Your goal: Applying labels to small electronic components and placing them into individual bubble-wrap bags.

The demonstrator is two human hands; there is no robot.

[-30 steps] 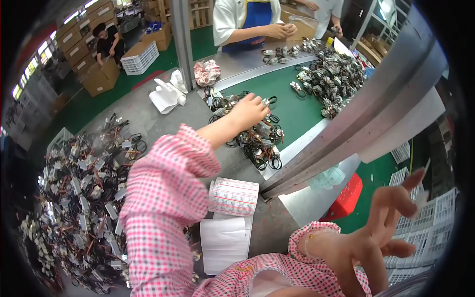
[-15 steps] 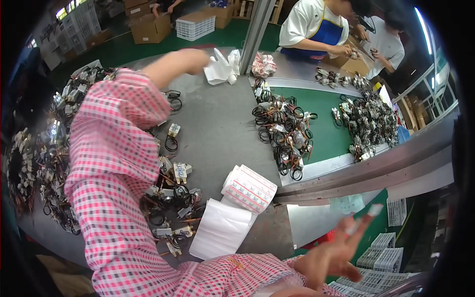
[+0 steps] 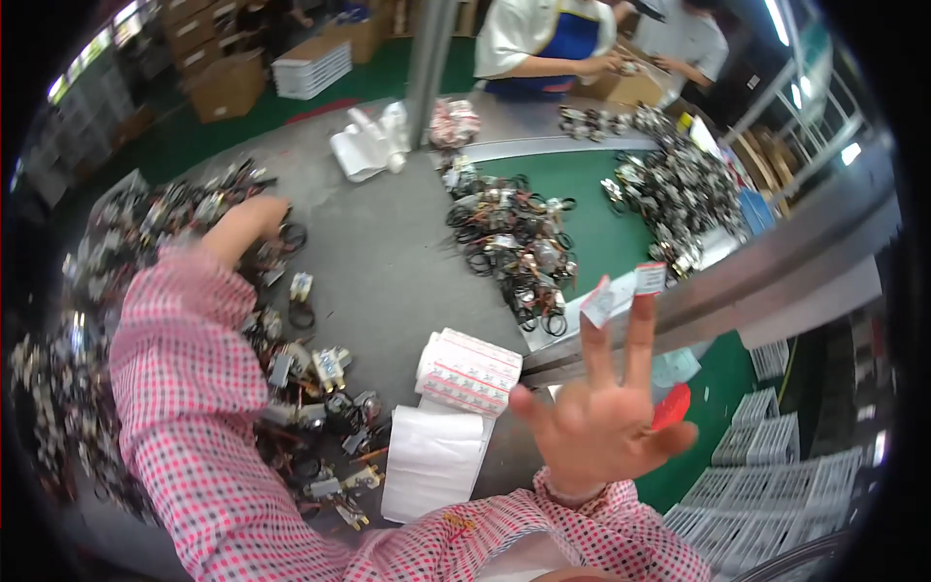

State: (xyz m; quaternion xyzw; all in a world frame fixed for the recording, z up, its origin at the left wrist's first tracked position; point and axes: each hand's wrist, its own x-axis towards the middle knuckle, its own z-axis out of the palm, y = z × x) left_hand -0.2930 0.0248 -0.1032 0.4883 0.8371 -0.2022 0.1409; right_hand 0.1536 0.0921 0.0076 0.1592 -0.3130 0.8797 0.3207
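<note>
My left hand (image 3: 256, 217) reaches far out to the left and rests on a heap of black cable parts (image 3: 145, 228), fingers curled down into it; whether it grips one is unclear. My right hand (image 3: 609, 407) is raised in front of me with fingers spread. Two small white-and-red labels (image 3: 621, 289) stick to the tips of two fingers. A roll of red-printed labels (image 3: 470, 367) lies on the grey table (image 3: 388, 262) just left of that hand, with its white backing strip (image 3: 432, 461) trailing toward me.
More cable parts lie on a green mat (image 3: 601, 209) in two heaps (image 3: 514, 238) (image 3: 669, 189). Loose parts (image 3: 320, 388) lie by my left sleeve. A metal rail (image 3: 766, 276), a post (image 3: 427, 58), a white bag (image 3: 367, 145), boxes (image 3: 228, 87) and two people (image 3: 543, 39) stand behind.
My left arm swung from the heap on the green mat to the heap at the far left. My right hand rose, now upright with labels on two fingertips. The view turned left.
</note>
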